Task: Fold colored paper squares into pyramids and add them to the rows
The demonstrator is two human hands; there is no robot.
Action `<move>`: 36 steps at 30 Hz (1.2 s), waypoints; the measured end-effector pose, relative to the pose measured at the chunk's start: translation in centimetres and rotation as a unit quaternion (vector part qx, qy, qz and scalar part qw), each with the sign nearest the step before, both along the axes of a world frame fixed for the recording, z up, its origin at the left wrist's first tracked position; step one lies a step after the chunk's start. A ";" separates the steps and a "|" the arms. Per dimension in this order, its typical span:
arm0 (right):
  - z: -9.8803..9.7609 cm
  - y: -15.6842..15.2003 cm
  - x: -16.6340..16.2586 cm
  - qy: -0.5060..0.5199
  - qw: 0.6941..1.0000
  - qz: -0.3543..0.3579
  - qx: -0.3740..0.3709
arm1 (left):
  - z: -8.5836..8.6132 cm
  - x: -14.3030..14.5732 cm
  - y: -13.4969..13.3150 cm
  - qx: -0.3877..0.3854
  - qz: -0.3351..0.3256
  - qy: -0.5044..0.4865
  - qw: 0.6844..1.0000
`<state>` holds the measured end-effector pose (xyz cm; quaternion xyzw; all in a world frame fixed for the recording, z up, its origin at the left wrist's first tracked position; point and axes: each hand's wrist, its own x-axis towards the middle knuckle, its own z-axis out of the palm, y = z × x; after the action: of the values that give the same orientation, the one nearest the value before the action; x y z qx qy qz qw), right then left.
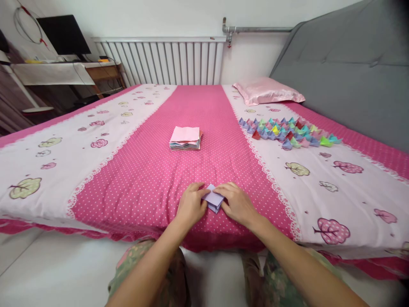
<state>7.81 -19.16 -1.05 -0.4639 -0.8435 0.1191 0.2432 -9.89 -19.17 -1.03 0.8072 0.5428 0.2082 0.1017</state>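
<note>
The lilac paper piece [213,198] lies near the front edge of the bed [143,179], on the pink dotted middle stripe, and your hands cover most of it: only a folded, flat, angular part shows between them, so you cannot make out its full shape. Your left hand [191,204] presses its fingers down on the paper's left side, and your right hand [237,204] does the same on the right; both are curled over the paper, pinning rather than lifting it. How the fingertips grip underneath is hidden.

Farther up the same stripe sits a neat stack of square paper sheets [185,138], pink on top, its lower colours showing only as thin edges. To the right, on the white tree-printed band, small pointed folded paper shapes [286,130] in many colours stand in close rows. Beyond them rests a glossy pink pillow [267,90] against the grey padded headboard [345,64].
</note>
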 end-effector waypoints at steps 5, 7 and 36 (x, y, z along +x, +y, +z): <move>-1.1 -0.5 1.2 -0.078 0.995 0.065 -0.004 | -1.3 -1.4 -0.4 0.059 -0.103 0.122 0.985; -1.6 -0.8 1.2 -0.107 0.992 0.070 -0.011 | -1.7 -1.6 -0.5 0.071 -0.125 0.160 0.977; -0.6 -0.4 2.0 -0.069 0.976 0.166 -0.119 | -0.1 -2.2 -1.4 0.008 -0.151 0.000 0.989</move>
<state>9.84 -19.54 -1.68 -0.3499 -0.9033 0.2255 0.1041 -12.13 -20.53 -1.09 0.8805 0.4132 0.1952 0.1256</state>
